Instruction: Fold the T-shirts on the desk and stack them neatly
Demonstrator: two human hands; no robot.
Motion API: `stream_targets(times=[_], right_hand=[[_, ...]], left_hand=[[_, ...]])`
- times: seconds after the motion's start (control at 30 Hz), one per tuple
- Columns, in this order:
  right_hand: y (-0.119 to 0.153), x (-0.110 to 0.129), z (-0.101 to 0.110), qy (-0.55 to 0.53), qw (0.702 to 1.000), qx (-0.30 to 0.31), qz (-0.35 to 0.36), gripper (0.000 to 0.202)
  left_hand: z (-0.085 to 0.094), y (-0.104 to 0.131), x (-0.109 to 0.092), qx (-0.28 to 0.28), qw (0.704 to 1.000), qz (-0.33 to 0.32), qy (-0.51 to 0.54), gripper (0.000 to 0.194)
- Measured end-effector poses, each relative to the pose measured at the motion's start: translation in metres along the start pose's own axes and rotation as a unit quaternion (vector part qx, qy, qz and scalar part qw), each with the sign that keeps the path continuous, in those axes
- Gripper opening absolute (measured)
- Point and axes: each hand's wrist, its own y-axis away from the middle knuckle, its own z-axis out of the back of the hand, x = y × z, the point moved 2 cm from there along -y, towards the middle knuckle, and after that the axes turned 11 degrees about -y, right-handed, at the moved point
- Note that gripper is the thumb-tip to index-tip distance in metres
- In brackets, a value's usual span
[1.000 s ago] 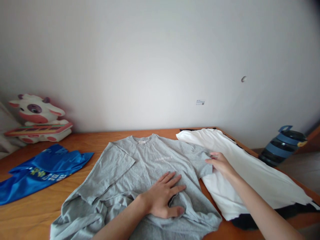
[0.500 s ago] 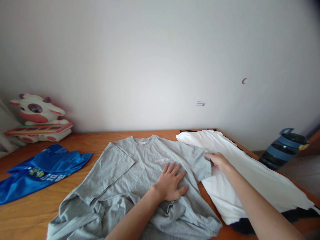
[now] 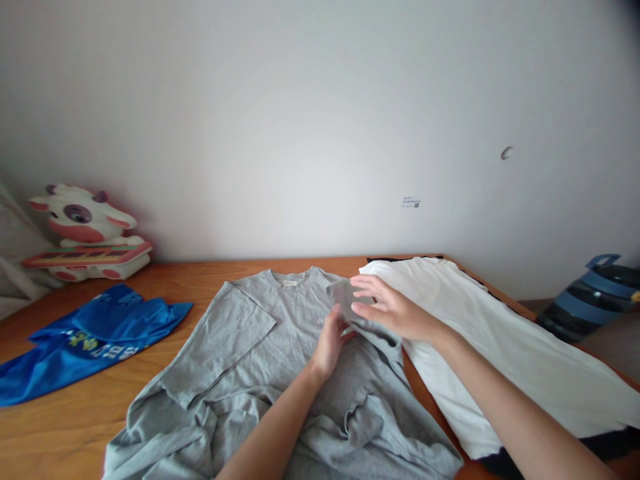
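Observation:
A grey short-sleeved T-shirt [image 3: 290, 360] lies spread on the wooden table, its collar toward the wall and its lower part rumpled. The sleeve on the right is folded inward over the chest and partly covers the printed lettering. At the end of that sleeve is my left hand [image 3: 331, 340], thumb on top and fingers curled round the fabric. My right hand [image 3: 390, 307] hovers over the folded sleeve with its fingers spread apart; whether its fingertips touch the cloth is hard to see.
White and black clothing [image 3: 465, 347] lies along the table's right side. A shiny blue garment [image 3: 105, 327] rests on the left, in front of a cow-shaped toy keyboard [image 3: 90, 233]. Beyond the right edge stands a dark bottle with blue bands [image 3: 590, 297]. The wall [image 3: 280, 133] closes off the back.
The right sleeve has been brought inward over the chest. My left hand has gone from lying flat to gripping the sleeve end. My right hand has moved left and let go. The view shifted slightly.

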Motion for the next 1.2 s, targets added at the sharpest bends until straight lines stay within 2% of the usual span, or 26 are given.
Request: stream_targets(times=[0.03,0.07,0.2,0.3,0.43,0.53,0.6,0.7,0.77,0.87,0.97,1.07,1.2], right_hand=[[0.009,0.006,-0.009,0.023,0.999,0.036,0.007,0.049],[0.019,0.008,-0.015,0.066,0.997,0.039,0.007,0.050],[0.064,-0.016,-0.026,0.247,0.968,-0.013,-0.031,0.065],[0.090,-0.039,-0.033,0.297,0.954,-0.003,-0.031,0.056],[0.107,-0.050,-0.034,0.350,0.937,-0.018,0.011,0.041],[0.114,-0.054,-0.030,0.365,0.930,-0.047,0.010,0.033],[0.118,-0.057,-0.028,0.362,0.929,-0.070,0.004,0.030],[0.119,-0.057,-0.032,0.364,0.927,-0.083,0.025,0.039],[0.116,-0.055,-0.036,0.369,0.926,-0.060,0.060,0.040],[0.112,-0.051,-0.039,0.370,0.921,0.009,0.119,0.030],[0.110,-0.051,-0.039,0.366,0.919,0.051,0.137,0.024],[0.108,-0.052,-0.038,0.342,0.932,0.048,0.113,0.018],[0.107,-0.057,-0.043,0.256,0.963,0.026,0.074,0.021]], left_hand=[[0.004,-0.004,-0.002,-0.021,0.996,0.025,0.086,0.060],[0.008,-0.007,-0.004,-0.036,0.989,0.049,0.137,0.058],[0.019,-0.014,0.000,-0.118,0.960,0.132,0.216,0.026],[0.017,-0.015,0.001,-0.136,0.943,0.136,0.273,0.027],[0.017,-0.015,-0.005,-0.135,0.933,0.116,0.312,0.036],[0.022,-0.014,-0.008,-0.139,0.937,0.122,0.297,0.038],[0.025,-0.012,-0.004,-0.130,0.939,0.158,0.278,0.039],[0.025,-0.011,0.004,-0.070,0.942,0.210,0.254,0.037],[0.026,-0.012,0.009,-0.053,0.946,0.207,0.243,0.031],[0.034,-0.016,0.012,-0.132,0.961,0.136,0.201,0.023],[0.043,-0.020,0.012,-0.209,0.963,0.082,0.147,0.018],[0.050,-0.022,0.012,-0.236,0.964,0.065,0.101,0.014],[0.061,-0.019,0.007,-0.273,0.961,0.030,-0.006,0.014]])
